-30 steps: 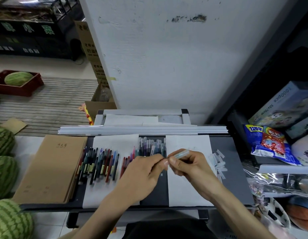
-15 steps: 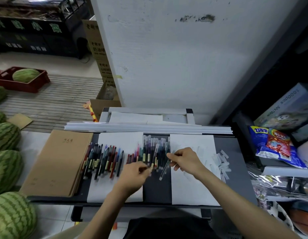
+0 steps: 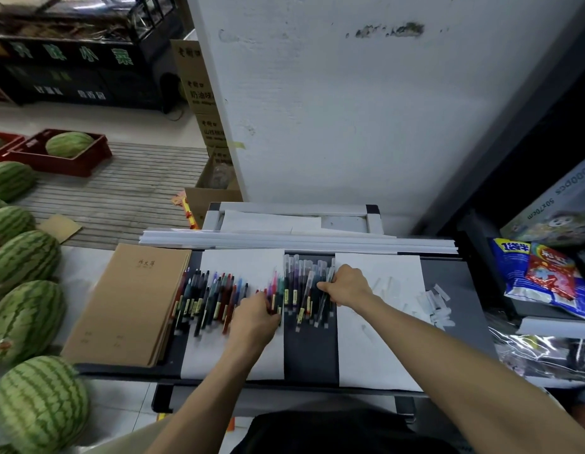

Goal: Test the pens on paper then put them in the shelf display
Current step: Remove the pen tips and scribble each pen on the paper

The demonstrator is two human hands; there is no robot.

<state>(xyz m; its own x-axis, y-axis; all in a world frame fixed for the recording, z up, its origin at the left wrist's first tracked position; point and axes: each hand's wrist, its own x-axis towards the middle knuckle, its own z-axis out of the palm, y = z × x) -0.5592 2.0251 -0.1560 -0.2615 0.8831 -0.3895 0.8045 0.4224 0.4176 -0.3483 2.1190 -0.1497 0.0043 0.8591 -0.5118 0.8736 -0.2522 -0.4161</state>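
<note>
Two white paper sheets lie on a dark shelf top [image 3: 448,283]: a left sheet [image 3: 242,267] and a right sheet [image 3: 383,355]. A row of dark and coloured pens [image 3: 206,299] lies across the left sheet. Clear-capped pens [image 3: 297,280] lie in a second row on the dark strip between the sheets. My left hand [image 3: 255,319] has its fingers curled onto the red and pink pens at the left end of that second row. At the row's right end, my right hand [image 3: 348,285] pinches a pen that lies among the others.
A stack of brown notebooks [image 3: 127,303] lies left of the pens. Small white paper strips [image 3: 438,303] are scattered at the right sheet's edge. Long white strips [image 3: 297,240] lie behind. Watermelons [image 3: 25,322] sit at the left, and snack bags [image 3: 540,276] at the right.
A second ago both hands held one pen over the right sheet. My right hand carried it left and down into the capped row, and my left hand dropped onto the red and pink pens.
</note>
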